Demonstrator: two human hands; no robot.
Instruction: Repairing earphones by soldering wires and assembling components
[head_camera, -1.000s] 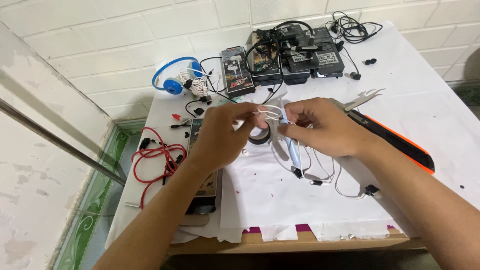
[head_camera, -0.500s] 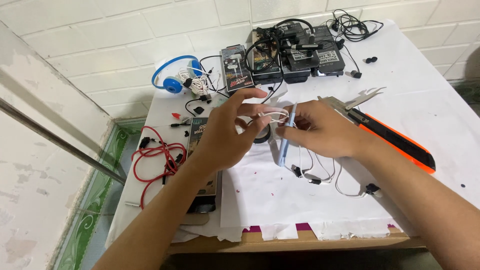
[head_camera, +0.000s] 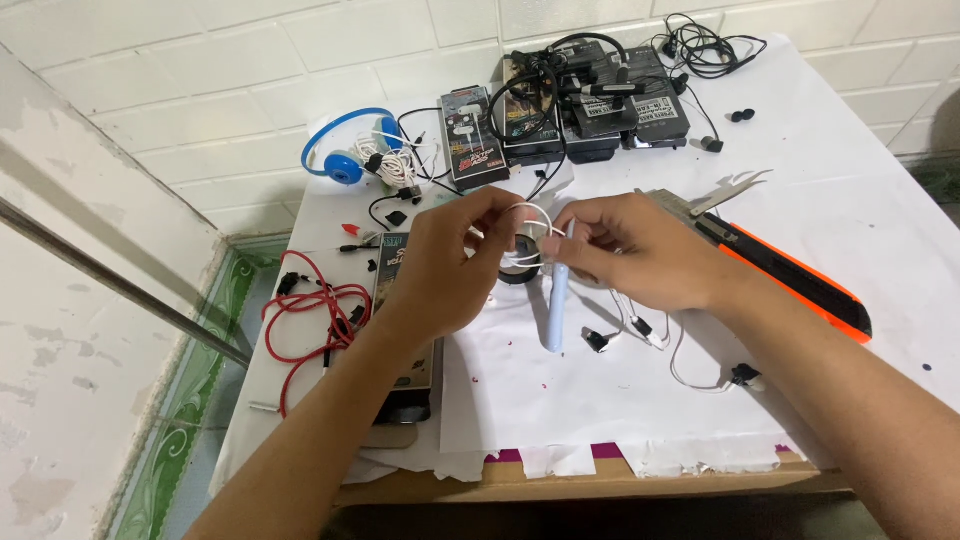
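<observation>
Two hands | left (head_camera: 450, 265), right (head_camera: 630, 250) | white earphone cable (head_camera: 528, 212) looped between fingertips

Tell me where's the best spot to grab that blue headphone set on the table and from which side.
Take the blue headphones by the arched headband, coming down from above. They seem to lie flat on the table, so the thin band is exposed for the fingers to pinch across. The earcup end is tangled with white cable, so the bare band at the far left is probably cleaner to lift.

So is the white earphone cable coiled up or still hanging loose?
Partly coiled: a loop of the white cable sits between both hands, while the rest trails loose across the white paper.
</observation>
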